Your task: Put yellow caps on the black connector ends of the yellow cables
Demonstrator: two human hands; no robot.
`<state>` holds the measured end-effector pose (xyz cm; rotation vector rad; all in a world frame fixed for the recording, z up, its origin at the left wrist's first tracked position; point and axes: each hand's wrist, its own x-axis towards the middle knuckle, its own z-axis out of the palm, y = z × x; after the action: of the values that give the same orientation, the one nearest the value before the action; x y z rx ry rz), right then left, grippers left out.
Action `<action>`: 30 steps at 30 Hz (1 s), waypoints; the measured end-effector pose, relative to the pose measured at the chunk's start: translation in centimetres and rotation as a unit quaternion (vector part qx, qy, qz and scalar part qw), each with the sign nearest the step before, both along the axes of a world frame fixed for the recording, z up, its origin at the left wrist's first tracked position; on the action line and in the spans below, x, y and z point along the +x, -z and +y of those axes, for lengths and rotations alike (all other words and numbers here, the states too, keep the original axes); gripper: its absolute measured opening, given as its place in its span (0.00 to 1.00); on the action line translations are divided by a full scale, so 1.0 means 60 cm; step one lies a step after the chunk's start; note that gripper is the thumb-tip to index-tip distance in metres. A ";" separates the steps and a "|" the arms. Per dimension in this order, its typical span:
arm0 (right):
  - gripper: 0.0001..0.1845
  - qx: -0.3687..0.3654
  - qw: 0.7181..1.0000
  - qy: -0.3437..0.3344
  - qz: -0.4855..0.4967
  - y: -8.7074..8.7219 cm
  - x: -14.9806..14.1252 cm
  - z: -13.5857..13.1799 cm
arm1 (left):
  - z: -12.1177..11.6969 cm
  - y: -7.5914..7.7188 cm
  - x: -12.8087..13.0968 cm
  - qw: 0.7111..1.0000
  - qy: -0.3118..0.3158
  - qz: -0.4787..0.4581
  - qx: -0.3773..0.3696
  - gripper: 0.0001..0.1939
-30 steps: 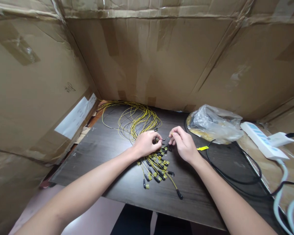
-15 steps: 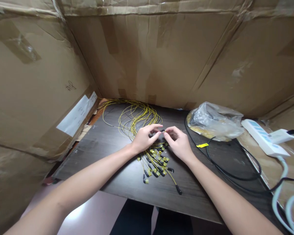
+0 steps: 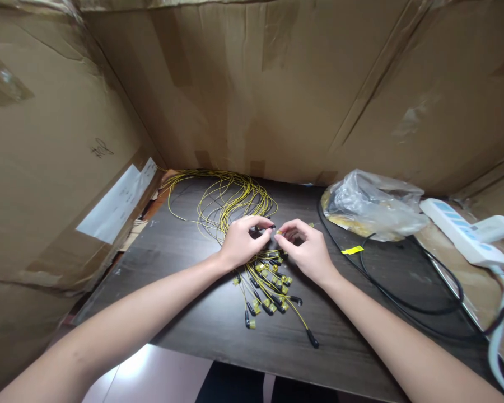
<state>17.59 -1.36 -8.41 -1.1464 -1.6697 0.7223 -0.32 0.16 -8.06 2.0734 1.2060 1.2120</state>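
Observation:
A bundle of thin yellow cables [image 3: 231,198] lies coiled on the dark table [image 3: 185,313], its black and yellow connector ends [image 3: 271,291] fanned out toward me. My left hand [image 3: 241,240] pinches one black connector end just above that fan. My right hand [image 3: 304,249] meets it fingertip to fingertip, pinching a small yellow cap [image 3: 279,232] against the connector. Both hands hover just over the pile of ends.
Cardboard walls [image 3: 256,84] close in the back and left. A crumpled clear plastic bag [image 3: 373,204] lies at the right, with a black cable loop [image 3: 407,305] and a yellow tag [image 3: 353,250] beside it. A white power strip [image 3: 462,235] sits at the far right.
The hands have drawn together, fingertips now meeting over the connector ends. The view has shifted slightly; the cables on the table lie as before.

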 end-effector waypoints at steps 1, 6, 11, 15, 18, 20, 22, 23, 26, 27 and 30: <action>0.07 0.001 1.000 -0.001 -0.003 0.000 -0.001 -0.001 | 0.001 0.000 0.000 1.000 0.002 -0.001 -0.003 0.06; 0.07 0.008 1.000 0.009 -0.013 -0.001 -0.002 -0.004 | 0.003 0.000 0.000 1.000 0.022 0.011 0.009 0.10; 0.08 0.003 1.000 0.008 0.002 0.000 -0.001 -0.004 | 0.002 -0.003 -0.001 0.999 0.033 0.005 0.017 0.07; 0.09 -0.006 1.000 0.012 0.003 -0.001 0.000 -0.004 | -0.001 -0.005 -0.001 1.000 0.021 -0.005 0.004 0.07; 0.08 -0.009 1.000 0.009 0.003 -0.002 0.000 -0.003 | -0.001 -0.004 0.001 1.000 0.014 -0.010 -0.005 0.07; 0.09 -0.013 1.000 0.006 0.008 -0.001 0.000 -0.002 | 0.000 -0.003 0.001 1.000 0.024 -0.010 -0.013 0.08; 0.09 -0.016 1.000 0.000 0.015 0.001 0.000 -0.001 | 0.001 -0.003 0.001 0.999 0.036 -0.005 -0.023 0.08; 0.10 -0.017 1.000 -0.003 0.018 0.002 0.001 -0.001 | 0.001 -0.002 0.001 0.999 0.041 -0.003 -0.028 0.08; 0.11 -0.019 1.000 -0.009 0.019 0.006 0.002 0.001 | 0.002 -0.002 -0.001 0.998 0.047 -0.005 -0.040 0.08; 0.12 -0.019 1.000 -0.010 0.018 0.007 0.002 0.002 | 0.003 -0.002 -0.001 0.998 0.048 -0.009 -0.044 0.08; 0.11 -0.024 0.999 -0.016 0.018 0.008 0.003 0.002 | 0.002 -0.004 -0.003 0.997 0.052 -0.021 -0.054 0.08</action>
<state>17.79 -1.24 -8.87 -1.1362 -1.6523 0.8009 -0.48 0.26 -7.81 1.9951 1.1046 1.1127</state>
